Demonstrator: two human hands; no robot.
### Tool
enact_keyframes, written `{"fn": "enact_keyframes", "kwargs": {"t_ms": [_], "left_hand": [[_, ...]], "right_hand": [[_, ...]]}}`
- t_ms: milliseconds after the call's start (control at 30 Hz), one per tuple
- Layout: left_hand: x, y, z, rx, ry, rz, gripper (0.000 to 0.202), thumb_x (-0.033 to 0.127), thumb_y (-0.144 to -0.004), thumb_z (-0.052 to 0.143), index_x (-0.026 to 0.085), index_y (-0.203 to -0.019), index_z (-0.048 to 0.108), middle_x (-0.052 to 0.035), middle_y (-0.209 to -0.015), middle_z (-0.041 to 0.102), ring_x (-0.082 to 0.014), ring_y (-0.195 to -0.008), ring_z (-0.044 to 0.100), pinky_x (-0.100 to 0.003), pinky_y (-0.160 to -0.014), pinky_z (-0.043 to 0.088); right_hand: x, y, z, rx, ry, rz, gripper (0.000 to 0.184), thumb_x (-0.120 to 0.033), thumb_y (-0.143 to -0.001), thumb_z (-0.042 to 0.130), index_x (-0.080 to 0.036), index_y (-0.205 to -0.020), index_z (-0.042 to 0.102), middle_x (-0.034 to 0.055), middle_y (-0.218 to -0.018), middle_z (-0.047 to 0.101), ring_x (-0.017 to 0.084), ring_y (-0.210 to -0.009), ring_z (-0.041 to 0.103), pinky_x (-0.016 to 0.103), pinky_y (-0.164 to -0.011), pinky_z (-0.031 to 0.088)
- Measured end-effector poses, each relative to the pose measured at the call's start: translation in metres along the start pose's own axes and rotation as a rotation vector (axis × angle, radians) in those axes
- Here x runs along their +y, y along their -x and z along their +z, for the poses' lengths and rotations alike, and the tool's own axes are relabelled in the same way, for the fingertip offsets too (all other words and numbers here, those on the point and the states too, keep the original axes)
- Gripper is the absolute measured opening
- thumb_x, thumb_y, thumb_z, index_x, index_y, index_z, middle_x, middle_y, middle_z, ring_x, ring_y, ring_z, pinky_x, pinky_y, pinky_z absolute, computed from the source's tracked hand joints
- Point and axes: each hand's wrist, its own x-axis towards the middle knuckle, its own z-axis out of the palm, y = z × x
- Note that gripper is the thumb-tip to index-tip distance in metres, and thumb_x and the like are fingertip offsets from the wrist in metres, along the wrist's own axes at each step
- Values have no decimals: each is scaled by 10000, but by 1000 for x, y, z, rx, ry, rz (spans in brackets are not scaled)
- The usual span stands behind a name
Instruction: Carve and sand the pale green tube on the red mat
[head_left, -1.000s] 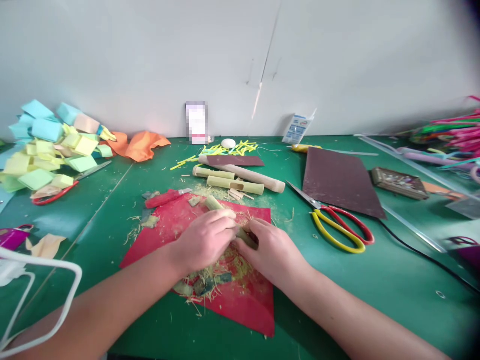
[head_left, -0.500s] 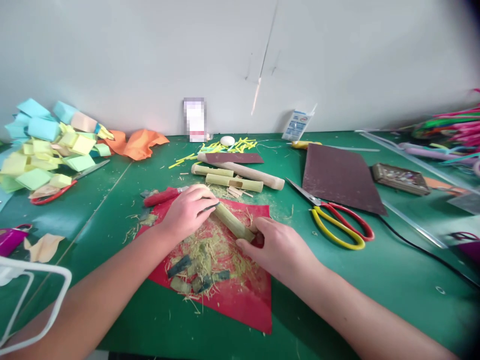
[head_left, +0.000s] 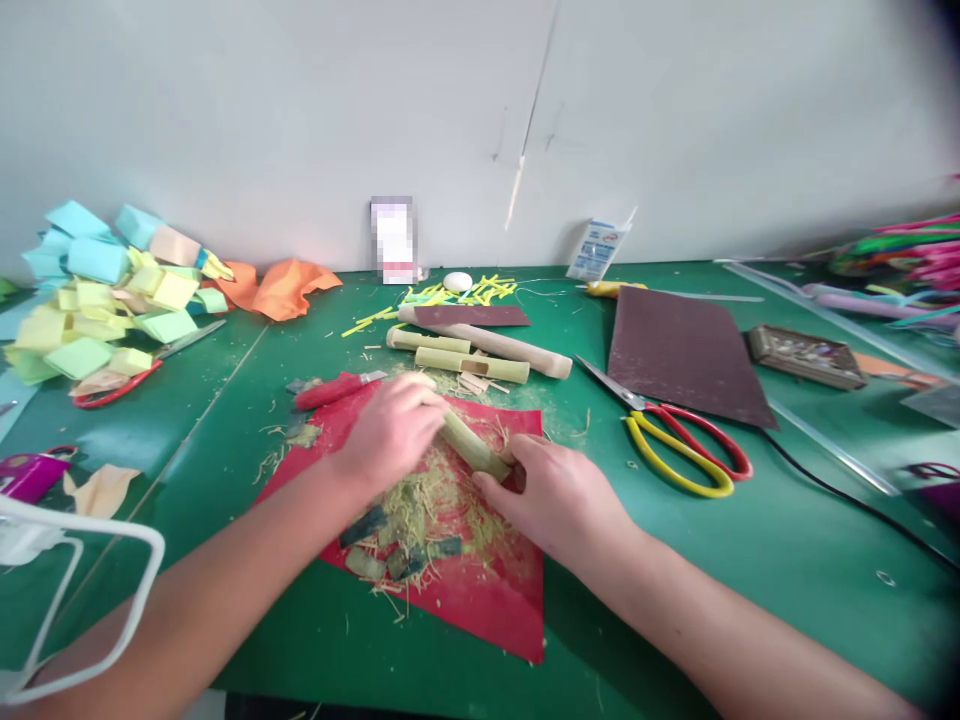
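2 bare hands are at work on 1 bamboo tube, which slants above 1 red sheet on 1 green table. The left hand has its fingers curled together and clamped on the tube's far end; whether anything lies between palm and tube, I cannot tell. The right hand grips the near end between thumb and fingers.

At least 4 flat scraps lie on the sheet among fine shavings too many to count. 1 red-handled knife rests by the sheet's far edge, near the left hand.

Beyond the hands lie 2 shorter bamboo pieces, 1 long pale rod and 1 narrow brown strip lying across that rod. 1 white egg-shaped object sits on yellow strips.

To the right are 1 large brown sheet, 1 pair of scissors with 1 yellow and 1 red handle, touching the sheet's near edge, and 1 small box. To the left, 1 red-handled pair of scissors lies partly under folded papers.
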Motion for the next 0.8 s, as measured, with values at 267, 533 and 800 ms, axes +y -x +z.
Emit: {"fn": "enact_keyframes", "kwargs": {"t_ms": [267, 533, 800], "left_hand": [[-6, 0, -3, -8, -90, 24, 150, 151, -887, 530, 176, -920, 675, -52, -898, 665, -229, -1042, 529, -446, -920, 460], [5, 2, -1, -70, -63, 82, 159, 167, -895, 523, 178, -943, 675, -56, -920, 648, -222, -1058, 504, -413, -934, 435], [22, 3, 3, -78, -50, 89, 179, 168, -900, 504, 168, -966, 670, -63, -892, 638, -214, -1008, 508, -388, -885, 414]], "right_hand": [[-1, 2, -1, -25, 27, 21, 287, -442, -770, 541, -220, -627, 429, -4, -632, 571, 126, -534, 465, 256, -491, 257], [-2, 2, -1, -8, 44, 7, 272, -414, -762, 551, -222, -629, 412, -7, -628, 565, 124, -531, 466, 255, -482, 248], [-2, 2, 0, 23, 49, -23, 241, -367, -744, 572, -225, -624, 418, -12, -609, 547, 123, -529, 476, 257, -479, 246]]}}
